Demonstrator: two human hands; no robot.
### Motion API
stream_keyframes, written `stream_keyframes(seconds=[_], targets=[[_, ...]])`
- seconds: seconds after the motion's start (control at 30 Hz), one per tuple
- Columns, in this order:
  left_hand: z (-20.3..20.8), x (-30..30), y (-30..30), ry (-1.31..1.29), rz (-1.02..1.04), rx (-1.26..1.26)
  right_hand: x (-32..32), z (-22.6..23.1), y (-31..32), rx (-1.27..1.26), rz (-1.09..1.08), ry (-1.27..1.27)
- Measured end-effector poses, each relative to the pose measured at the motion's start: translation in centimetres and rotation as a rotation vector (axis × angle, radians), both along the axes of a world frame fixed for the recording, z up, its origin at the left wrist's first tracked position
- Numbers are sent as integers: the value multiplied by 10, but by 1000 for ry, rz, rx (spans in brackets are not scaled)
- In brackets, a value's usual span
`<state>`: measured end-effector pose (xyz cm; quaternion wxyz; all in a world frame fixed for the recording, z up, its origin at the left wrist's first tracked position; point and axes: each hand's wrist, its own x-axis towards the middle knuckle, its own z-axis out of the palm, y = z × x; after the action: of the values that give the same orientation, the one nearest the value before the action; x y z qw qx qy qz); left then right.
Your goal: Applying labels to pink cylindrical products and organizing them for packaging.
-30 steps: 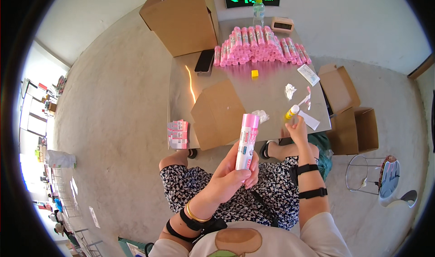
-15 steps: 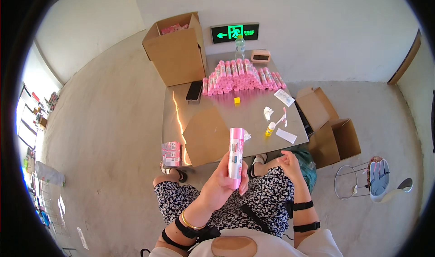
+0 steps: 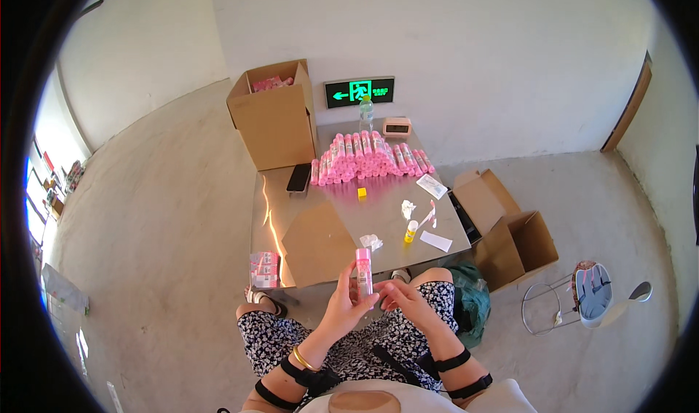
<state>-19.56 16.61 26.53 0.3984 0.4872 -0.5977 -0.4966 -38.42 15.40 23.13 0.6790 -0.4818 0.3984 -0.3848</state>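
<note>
My left hand (image 3: 344, 305) is closed around a pink glue stick (image 3: 364, 271), a tube with a pink cap and a pale printed label. It stands nearly upright over my lap, just off the table's near edge, and my fingers hide part of its lower end. Close beside it on the right is my right hand (image 3: 409, 301), its fingers loosely bent and apart toward the tube's base, with nothing seen in them. Whether they touch the tube is hard to make out. Farther back on the metal table (image 3: 386, 213), many similar pink tubes (image 3: 364, 162) lie stacked in a pile.
A tall carton (image 3: 277, 125) stands at the table's back left, beside a phone (image 3: 298, 178). Flat cardboard (image 3: 320, 242), small pink boxes (image 3: 264, 269), a yellow-and-white tube (image 3: 411, 231) and crumpled tissue (image 3: 371, 242) lie nearer. Right of the table sit open cartons (image 3: 517, 249) and a stool (image 3: 590, 293).
My left hand has lowered the glue stick toward my lap. The right hand has come in from the right to beside it. The whole view has shifted, showing more wall above.
</note>
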Motion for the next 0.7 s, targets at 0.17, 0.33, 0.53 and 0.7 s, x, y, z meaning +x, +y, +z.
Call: stream_keyframes(seconds=[0.17, 0.33, 0.53, 0.7], targets=[[-12, -8, 2, -265, 59, -102, 16, -4, -4, 87, 47, 11], [-15, -15, -8, -138, -47, -223, 16, -12, -24, 52, -85, -21], [-41, 0, -38, -153, -25, -36, -36, 5, -106, -1, -273, 98], [-96, 30, -54, -322, -78, 28, -96, 43, -236, -293, -330, 460]])
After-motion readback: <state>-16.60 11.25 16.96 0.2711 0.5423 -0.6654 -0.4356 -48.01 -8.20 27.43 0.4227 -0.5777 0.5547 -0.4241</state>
